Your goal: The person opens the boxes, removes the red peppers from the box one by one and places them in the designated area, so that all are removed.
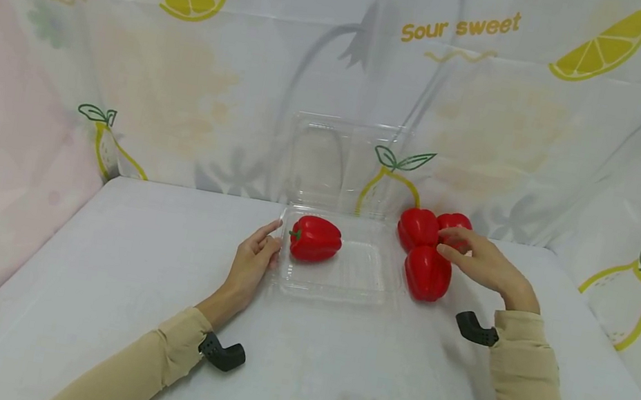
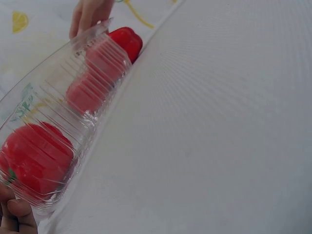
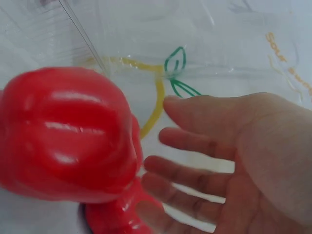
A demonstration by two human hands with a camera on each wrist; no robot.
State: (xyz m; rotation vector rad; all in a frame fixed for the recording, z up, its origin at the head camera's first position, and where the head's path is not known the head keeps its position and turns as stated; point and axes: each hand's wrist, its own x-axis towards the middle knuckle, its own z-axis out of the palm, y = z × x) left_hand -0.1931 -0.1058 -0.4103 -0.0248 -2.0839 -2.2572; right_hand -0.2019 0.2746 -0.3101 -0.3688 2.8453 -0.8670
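Note:
A clear plastic clamshell box (image 1: 365, 296) sits in the middle of the table with its lid (image 1: 317, 157) raised at the back. One red bell pepper (image 1: 315, 240) lies in the left part of its base, green stem to the left. My left hand (image 1: 249, 264) touches the box's left side with its fingertips; the left wrist view catches only some fingers (image 2: 20, 208). Right of the box, three red bell peppers (image 1: 428, 274) are clustered together. My right hand (image 1: 487, 260) hovers beside them, fingers spread and slightly bent, nothing held in the right wrist view.
A white cloth covers the table (image 1: 306, 372). Behind it hangs a backdrop (image 1: 188, 81) printed with lemons and lettering. Each sleeve carries a black wrist device, one on the left (image 1: 222, 354) and one on the right (image 1: 476, 328).

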